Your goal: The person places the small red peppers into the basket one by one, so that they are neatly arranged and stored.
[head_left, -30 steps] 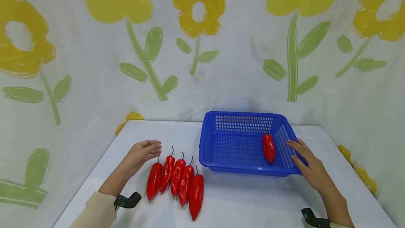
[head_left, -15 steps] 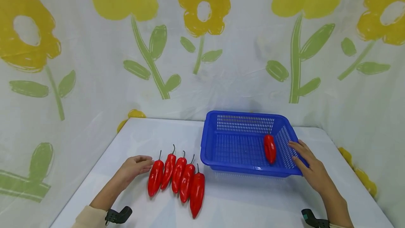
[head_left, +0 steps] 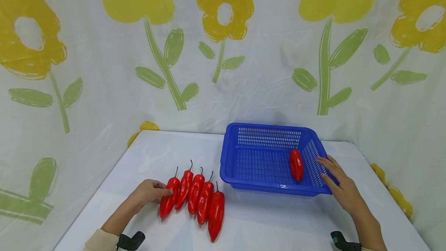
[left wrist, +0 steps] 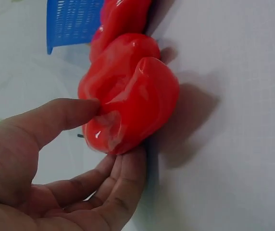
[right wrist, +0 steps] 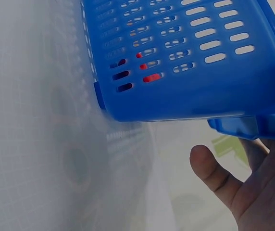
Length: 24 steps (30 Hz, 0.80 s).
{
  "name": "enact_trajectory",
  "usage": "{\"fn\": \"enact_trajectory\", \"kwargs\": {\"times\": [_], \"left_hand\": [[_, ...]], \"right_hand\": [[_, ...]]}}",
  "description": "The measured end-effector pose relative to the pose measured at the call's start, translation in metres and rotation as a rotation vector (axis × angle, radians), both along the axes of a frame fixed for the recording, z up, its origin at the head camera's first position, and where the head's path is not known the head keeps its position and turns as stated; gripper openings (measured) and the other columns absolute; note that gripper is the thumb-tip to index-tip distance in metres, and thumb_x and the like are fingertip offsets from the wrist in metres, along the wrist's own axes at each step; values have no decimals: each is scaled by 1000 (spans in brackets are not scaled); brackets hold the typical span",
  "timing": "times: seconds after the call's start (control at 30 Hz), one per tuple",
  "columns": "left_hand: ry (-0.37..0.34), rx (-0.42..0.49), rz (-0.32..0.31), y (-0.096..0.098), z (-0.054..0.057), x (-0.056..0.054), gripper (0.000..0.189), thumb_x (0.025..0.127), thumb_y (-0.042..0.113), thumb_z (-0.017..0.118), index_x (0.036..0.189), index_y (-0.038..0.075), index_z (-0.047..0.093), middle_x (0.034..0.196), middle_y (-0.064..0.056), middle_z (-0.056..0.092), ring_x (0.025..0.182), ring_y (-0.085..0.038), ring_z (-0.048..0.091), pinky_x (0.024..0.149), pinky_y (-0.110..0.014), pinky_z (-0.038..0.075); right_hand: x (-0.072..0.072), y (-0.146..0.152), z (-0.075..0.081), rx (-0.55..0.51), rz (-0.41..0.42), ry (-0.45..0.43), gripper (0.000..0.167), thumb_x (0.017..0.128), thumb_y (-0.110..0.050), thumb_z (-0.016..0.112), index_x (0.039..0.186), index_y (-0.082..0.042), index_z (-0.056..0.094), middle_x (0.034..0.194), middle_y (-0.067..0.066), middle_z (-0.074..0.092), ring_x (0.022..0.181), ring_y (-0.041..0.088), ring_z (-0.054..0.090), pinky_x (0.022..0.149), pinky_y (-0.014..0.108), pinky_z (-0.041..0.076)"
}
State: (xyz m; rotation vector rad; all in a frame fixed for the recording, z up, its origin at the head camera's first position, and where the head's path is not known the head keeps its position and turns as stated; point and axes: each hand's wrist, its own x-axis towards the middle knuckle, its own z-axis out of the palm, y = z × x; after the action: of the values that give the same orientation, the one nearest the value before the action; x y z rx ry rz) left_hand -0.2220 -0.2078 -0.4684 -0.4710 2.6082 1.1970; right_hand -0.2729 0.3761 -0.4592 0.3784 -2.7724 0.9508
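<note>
My left hand [head_left: 150,192] pinches the leftmost red chili pepper [head_left: 169,200], which lies at the end of a row on the table. In the left wrist view the thumb [left wrist: 75,113] presses one side of this glossy pepper [left wrist: 147,103] and the fingertips touch its opposite side. Several more red chili peppers [head_left: 216,216] with thin dark stems lie side by side to its right. My right hand [head_left: 343,191] rests at the right rim of a blue plastic basket [head_left: 259,165], fingers reaching over the edge. Its thumb [right wrist: 212,171] stands apart from the basket wall.
One red chili pepper [head_left: 296,165] lies inside the basket, near its right wall. The white table [head_left: 275,224] carries everything, and a curtain [head_left: 261,69] printed with yellow flowers hangs close behind and along the sides.
My left hand has come down from above the stems, passed to the left of the row, and taken hold of the leftmost pepper. My right hand keeps its place at the basket.
</note>
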Motion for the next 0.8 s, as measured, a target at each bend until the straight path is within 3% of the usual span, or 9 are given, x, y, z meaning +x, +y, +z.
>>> {"fn": "enact_trajectory", "kwargs": {"times": [0.13,0.37,0.8], "left_hand": [[10,49,28,-5,-1,1,57,83,32,81,118,-8,62,101,-11,67,84,-21,64,77,-42,59],[54,141,62,-9,10,3,69,84,35,81,128,-10,54,118,-21,62,97,-27,63,82,-44,60],[131,258,-5,12,36,-2,71,87,38,78,134,-8,51,128,-21,59,105,-27,63,93,-47,55]], "right_hand": [[0,1,0,-3,9,10,51,106,-30,46,155,-18,37,162,23,19,136,61,27,86,84,31],[-1,1,1,-23,10,2,51,106,-29,46,155,-18,37,162,23,18,139,59,23,87,84,30],[-1,1,0,-18,-3,6,51,106,-30,46,156,-20,37,162,22,19,140,57,23,88,83,31]]}}
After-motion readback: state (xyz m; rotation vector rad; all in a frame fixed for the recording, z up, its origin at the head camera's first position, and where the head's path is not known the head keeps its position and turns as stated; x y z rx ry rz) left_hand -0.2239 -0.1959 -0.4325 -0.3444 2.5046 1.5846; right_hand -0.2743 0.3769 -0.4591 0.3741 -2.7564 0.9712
